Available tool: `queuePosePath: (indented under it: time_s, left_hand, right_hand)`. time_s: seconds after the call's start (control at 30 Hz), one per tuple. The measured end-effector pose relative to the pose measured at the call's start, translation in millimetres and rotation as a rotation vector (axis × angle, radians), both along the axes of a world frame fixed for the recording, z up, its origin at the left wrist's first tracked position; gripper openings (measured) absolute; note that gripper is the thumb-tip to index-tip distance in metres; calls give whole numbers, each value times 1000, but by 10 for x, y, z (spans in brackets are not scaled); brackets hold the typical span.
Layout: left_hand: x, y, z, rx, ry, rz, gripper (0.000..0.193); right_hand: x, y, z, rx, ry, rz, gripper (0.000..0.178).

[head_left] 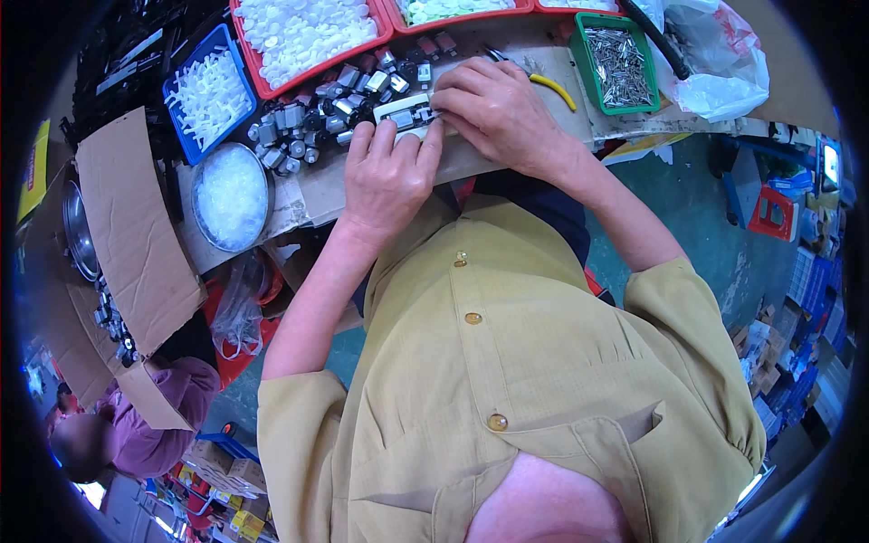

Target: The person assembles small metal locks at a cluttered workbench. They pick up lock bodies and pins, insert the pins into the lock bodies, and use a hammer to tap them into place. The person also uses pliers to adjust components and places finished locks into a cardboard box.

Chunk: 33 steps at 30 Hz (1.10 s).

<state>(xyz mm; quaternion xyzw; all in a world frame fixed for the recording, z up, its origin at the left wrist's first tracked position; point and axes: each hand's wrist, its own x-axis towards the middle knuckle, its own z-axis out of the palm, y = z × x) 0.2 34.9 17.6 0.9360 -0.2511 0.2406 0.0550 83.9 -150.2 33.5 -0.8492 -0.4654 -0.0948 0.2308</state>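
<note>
My left hand and my right hand meet over a small cream plastic housing with a small metal motor set in it. The left fingers curl up around its lower edge; the right fingertips press on its right end. It rests on the cardboard-covered workbench. Just beyond it lies a pile of several small silver motors.
Red trays of white plastic parts, a blue tray of white pieces, a round bowl of clear parts, and a green tray of metal pins ring the work spot. Yellow-handled pliers lie at right. A person in purple sits lower left.
</note>
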Motion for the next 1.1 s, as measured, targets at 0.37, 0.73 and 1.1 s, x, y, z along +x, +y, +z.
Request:
queuePosePath:
  time_s: [0.37, 0.73, 1.1]
  left_hand:
    - [37, 7, -33, -6, -54, -63, 27]
    - [124, -16, 225, -146, 51, -95, 26]
    - [1898, -746, 474, -234, 32, -194, 12]
  right_hand:
    - [-64, -30, -13, -89, -38, -8, 19]
    - [403, -1232, 342, 59, -3, -480, 15]
    - [428, -1489, 176, 2, 121, -605, 12]
